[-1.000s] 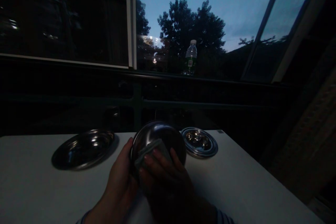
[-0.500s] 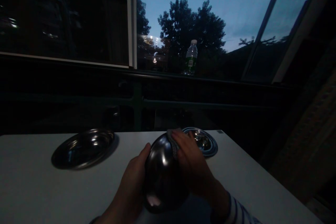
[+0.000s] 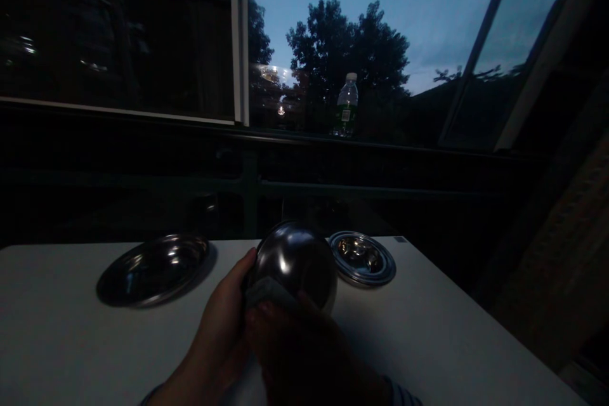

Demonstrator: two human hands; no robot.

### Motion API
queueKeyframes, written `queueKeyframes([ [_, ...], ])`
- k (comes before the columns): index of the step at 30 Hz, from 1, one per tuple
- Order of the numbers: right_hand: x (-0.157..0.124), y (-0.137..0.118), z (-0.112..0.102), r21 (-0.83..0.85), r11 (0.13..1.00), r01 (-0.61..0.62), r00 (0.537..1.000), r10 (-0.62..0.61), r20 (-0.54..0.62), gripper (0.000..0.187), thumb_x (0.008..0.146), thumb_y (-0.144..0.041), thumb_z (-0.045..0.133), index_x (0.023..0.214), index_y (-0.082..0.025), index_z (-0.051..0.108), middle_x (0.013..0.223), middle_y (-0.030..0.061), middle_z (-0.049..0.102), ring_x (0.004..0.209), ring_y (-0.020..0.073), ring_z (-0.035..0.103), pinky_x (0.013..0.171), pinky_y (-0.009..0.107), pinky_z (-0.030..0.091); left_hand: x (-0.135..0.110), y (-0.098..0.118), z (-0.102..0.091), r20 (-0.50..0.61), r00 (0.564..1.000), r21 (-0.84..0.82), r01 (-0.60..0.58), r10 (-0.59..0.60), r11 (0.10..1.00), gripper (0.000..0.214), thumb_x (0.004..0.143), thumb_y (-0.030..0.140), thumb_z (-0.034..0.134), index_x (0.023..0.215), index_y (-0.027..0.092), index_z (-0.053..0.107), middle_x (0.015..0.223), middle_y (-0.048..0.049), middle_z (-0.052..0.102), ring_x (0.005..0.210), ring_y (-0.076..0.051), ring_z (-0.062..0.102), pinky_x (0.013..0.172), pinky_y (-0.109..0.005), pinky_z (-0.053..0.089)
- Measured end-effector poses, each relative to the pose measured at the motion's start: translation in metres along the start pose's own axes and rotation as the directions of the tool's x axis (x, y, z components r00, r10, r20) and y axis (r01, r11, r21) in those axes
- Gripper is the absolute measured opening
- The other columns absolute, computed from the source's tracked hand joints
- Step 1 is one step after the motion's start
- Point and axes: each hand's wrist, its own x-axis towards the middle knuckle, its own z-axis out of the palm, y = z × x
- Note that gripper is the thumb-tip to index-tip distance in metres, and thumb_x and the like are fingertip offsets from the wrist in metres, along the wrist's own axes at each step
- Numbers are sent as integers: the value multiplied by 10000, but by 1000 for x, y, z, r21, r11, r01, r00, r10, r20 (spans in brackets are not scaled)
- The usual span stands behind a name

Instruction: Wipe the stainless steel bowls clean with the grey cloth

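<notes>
Above the white table, a shiny metal bowl (image 3: 297,254) is tilted with its rounded outside facing me. My left hand (image 3: 223,311) grips it by the left rim, thumb along the edge. Pressed against the near lower side of the bowl is a grey cloth (image 3: 271,292), held under the fingers of my right hand (image 3: 299,342). That hand is dark and in shadow, so its fingers show only in part. The inside of the bowl is hidden from me.
An oval metal dish (image 3: 155,269) lies on the left of the white table (image 3: 419,323). Round metal plates or lids (image 3: 364,259) sit at the back right. A plastic bottle (image 3: 347,106) with a green label stands at the window.
My right hand and the cloth have moved from the bowl's upper right side down to its near lower left. The bowl has tipped and shifted slightly away from me.
</notes>
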Motion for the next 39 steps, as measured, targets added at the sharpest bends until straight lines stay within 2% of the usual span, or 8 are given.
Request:
queueKeyframes([
  [8, 6, 12, -18, 39, 999, -7, 998, 5, 60, 348, 892, -264, 363, 1177, -149, 527, 1274, -5, 520, 1333, 154, 182, 1124, 405, -25, 1, -7, -2, 48, 998, 68, 37, -40, 997, 234, 766, 302, 574, 621, 129, 637, 489, -16, 620, 415, -120, 570, 438, -219, 466],
  [13, 2, 37, -26, 171, 959, -225, 974, 227, 10, 405, 884, -326, 370, 1221, -126, 471, 1267, 100, 514, 1293, 220, 296, 1097, 475, 92, 0, -20, -6, 55, 998, 77, -4, 0, 997, 166, 724, 299, 631, 734, 139, 675, 610, -21, 687, 581, -149, 646, 551, -224, 503],
  [18, -17, 63, -15, 402, 682, -611, 763, 644, 67, 413, 917, -226, 261, 1308, -199, 393, 1331, 76, 454, 1254, 198, 373, 1058, 465, 254, -3, -7, 0, 48, 997, 48, 51, -53, 998, 160, 759, 257, 578, 748, 128, 672, 619, -48, 696, 538, -173, 648, 501, -262, 513],
  [23, -24, 54, -2, 569, 493, -658, 617, 786, 33, 446, 933, -245, 221, 1374, -236, 294, 1398, 50, 367, 1282, 205, 331, 1028, 434, 339, 5, 15, -2, 2, 995, -123, -98, 99, 987, 211, 820, 186, 467, 706, 129, 635, 514, -20, 654, 424, -134, 608, 426, -222, 493],
  [27, -25, 34, 6, 380, 732, -565, 785, 619, -23, 531, 910, -191, 245, 1422, -161, 108, 1479, 105, 149, 1342, 265, 159, 1021, 517, 308, 12, 21, -6, -27, 988, -243, -155, 154, 958, 258, 848, 148, 395, 714, 143, 616, 557, -16, 673, 478, -128, 632, 478, -212, 514],
  [31, -21, 16, 7, 109, 972, -207, 975, 214, -56, 527, 855, -187, 354, 1371, -120, 267, 1475, 99, 172, 1339, 287, 157, 1065, 540, 180, 13, 17, -4, -58, 991, -276, -133, 121, 952, 295, 863, 136, 354, 694, 145, 595, 525, -8, 659, 458, -114, 620, 426, -180, 481],
  [35, -9, 4, -1, -49, 999, -14, 998, 17, 68, 419, 863, -234, 368, 1262, -141, 458, 1385, 25, 392, 1341, 194, 169, 1114, 424, -24, 9, 3, 1, -14, 999, -169, 37, -40, 985, 305, 859, 218, 402, 627, 137, 583, 400, -5, 581, 299, -102, 507, 286, -173, 362],
  [39, 4, 13, -14, -6, 999, -46, 992, 46, 121, 437, 865, -276, 389, 1278, -145, 442, 1369, 38, 416, 1336, 205, 188, 1106, 450, -26, 6, -10, 4, 33, 997, -150, 74, -70, 986, 291, 845, 239, 443, 627, 135, 605, 452, -19, 609, 359, -108, 547, 349, -186, 419],
])
